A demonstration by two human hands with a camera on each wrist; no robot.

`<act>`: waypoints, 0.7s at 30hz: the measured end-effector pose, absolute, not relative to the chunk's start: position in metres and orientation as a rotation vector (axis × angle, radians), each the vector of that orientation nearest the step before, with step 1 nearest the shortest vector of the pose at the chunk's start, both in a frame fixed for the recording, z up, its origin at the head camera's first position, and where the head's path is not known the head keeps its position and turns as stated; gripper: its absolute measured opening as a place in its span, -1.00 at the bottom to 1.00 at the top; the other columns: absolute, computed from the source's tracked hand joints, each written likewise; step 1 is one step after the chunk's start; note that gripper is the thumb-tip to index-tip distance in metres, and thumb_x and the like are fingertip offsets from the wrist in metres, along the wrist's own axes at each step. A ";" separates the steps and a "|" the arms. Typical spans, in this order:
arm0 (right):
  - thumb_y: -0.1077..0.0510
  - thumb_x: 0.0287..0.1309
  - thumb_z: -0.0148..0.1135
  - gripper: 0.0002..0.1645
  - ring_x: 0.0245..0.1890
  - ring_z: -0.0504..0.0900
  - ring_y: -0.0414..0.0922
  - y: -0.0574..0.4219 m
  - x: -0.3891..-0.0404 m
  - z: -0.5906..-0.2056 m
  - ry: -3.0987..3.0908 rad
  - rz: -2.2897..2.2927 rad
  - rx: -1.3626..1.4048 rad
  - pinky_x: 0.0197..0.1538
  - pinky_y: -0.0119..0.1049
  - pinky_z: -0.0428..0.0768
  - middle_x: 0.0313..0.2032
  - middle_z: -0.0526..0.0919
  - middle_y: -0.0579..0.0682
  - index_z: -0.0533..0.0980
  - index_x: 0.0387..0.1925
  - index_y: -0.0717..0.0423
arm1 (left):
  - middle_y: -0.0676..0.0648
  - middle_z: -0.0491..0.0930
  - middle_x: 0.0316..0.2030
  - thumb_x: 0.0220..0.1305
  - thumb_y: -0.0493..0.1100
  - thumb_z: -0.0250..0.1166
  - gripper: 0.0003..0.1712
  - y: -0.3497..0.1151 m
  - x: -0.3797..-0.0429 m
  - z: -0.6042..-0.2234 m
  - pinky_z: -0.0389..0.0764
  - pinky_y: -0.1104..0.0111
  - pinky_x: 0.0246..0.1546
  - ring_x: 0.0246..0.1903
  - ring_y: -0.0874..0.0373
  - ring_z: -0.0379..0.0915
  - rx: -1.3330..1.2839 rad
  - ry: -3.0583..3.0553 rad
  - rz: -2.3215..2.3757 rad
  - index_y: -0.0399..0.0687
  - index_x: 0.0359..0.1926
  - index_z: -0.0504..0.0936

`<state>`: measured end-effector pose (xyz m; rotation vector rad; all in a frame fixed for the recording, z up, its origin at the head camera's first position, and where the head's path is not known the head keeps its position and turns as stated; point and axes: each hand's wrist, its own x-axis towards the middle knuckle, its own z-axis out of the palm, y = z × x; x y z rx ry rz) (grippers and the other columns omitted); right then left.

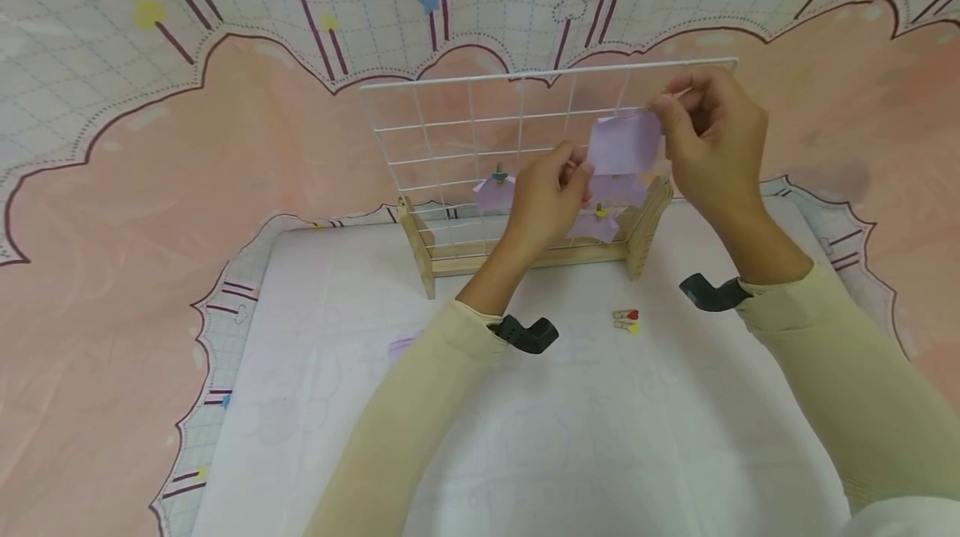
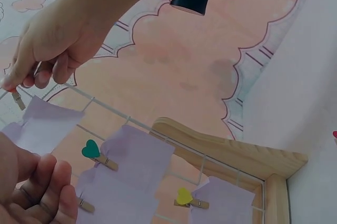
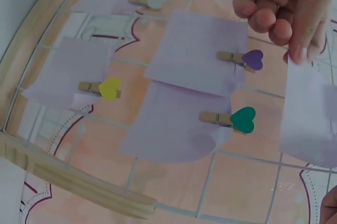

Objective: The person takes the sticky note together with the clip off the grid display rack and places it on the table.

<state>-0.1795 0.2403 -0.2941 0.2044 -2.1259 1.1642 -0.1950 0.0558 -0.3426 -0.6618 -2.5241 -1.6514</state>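
Note:
Near the right end of a white wire grid rack (image 1: 521, 116), both hands are at a square purple paper sheet (image 1: 625, 143). My left hand (image 1: 551, 195) pinches the sheet's lower left corner between thumb and finger. At its upper right, close to the top wire, my right hand (image 1: 712, 132) pinches a small wooden clothespin (image 2: 19, 100). Other purple sheets (image 3: 197, 50) hang on the grid, held by clothespins with a purple heart (image 3: 253, 60), a green heart (image 3: 243, 119) and a yellow heart (image 3: 110, 88).
The rack stands on a wooden base with end boards (image 1: 648, 228). Two heart clothespins (image 1: 626, 320) lie on the white table (image 1: 570, 437). More purple paper (image 1: 401, 347) shows beside the left sleeve. A patterned pink cloth (image 1: 112, 312) surrounds the table.

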 end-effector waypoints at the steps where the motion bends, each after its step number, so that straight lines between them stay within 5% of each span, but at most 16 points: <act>1: 0.22 0.40 0.23 -0.73 -0.60 0.40 -0.31 0.240 -0.178 -0.295 -2.129 1.177 0.215 -0.46 -0.55 0.41 -0.46 0.52 -0.34 0.53 -0.07 0.41 | -0.06 0.64 -0.48 0.53 -0.18 0.16 -0.86 0.054 -0.193 -0.343 0.58 0.51 -0.44 -0.47 0.21 0.61 -0.661 -2.516 -1.662 -0.16 -0.11 0.59; 13: 0.29 0.40 0.20 -0.75 -0.27 0.58 -0.28 0.243 -0.160 -0.303 -2.117 1.350 0.243 -0.28 -0.53 0.54 -0.17 0.57 -0.32 0.49 -0.01 0.42 | -0.06 0.64 -0.43 0.54 -0.13 0.16 -0.84 0.034 -0.179 -0.341 0.58 0.44 -0.43 -0.39 0.10 0.66 -0.646 -2.492 -1.784 -0.12 -0.07 0.59; 21: 0.28 0.40 0.20 -0.77 -0.28 0.60 -0.25 0.254 -0.146 -0.318 -2.168 1.381 0.173 -0.22 -0.53 0.55 -0.14 0.64 -0.30 0.53 0.01 0.34 | -0.04 0.61 -0.45 0.54 -0.14 0.16 -0.86 0.015 -0.168 -0.344 0.58 0.39 -0.44 -0.38 0.07 0.65 -0.647 -2.452 -1.844 -0.10 -0.14 0.58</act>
